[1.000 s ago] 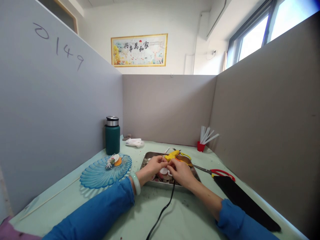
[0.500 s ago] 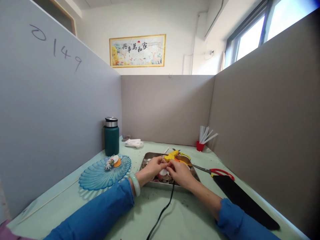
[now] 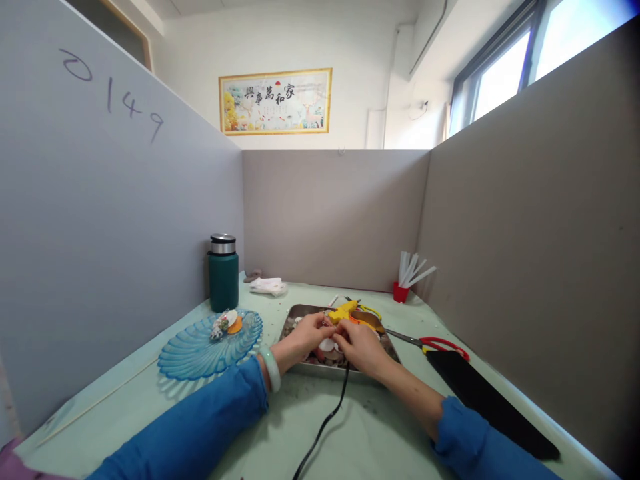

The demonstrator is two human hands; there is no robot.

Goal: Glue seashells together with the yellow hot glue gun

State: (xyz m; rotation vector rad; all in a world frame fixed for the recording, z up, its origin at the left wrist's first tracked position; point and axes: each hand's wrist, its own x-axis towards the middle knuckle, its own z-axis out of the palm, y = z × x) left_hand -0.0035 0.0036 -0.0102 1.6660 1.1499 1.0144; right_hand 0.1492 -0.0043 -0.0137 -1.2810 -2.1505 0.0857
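Metal tray (image 3: pixel 317 371) directly below the fingers, likely so that anything dropped lands back among its shell-like pieces (image 3: pixel 327 345). Blue scalloped plate (image 3: pixel 190 353) left of the fingers, perhaps kept aside yet reachable. Yellow glue gun (image 3: pixel 345 312) just beyond the fingertips, at the tray's far side; handy there, we judge. Shell cluster (image 3: pixel 227 323) on the plate, apart from the loose pieces. We note left hand (image 3: pixel 307 337) and right hand (image 3: pixel 363 347) meeting over the tray, fingers curled inward, tips close together, as if steadying something small; what they grip, if anything, and how tightly, we cannot tell.

Edges: grey partitions (image 3: pixel 335 213) beyond the fingers and to both sides, well apart. On the bench (image 3: pixel 385 440), the widest room we find is nearer us than the fingers, crossed by a black cord (image 3: pixel 325 427). Right of them, a long black strip (image 3: pixel 495 407) and red-handled scissors (image 3: pixel 445 345) narrow the way. Smallest margin: the tray's near rim, just this side of the fingers.
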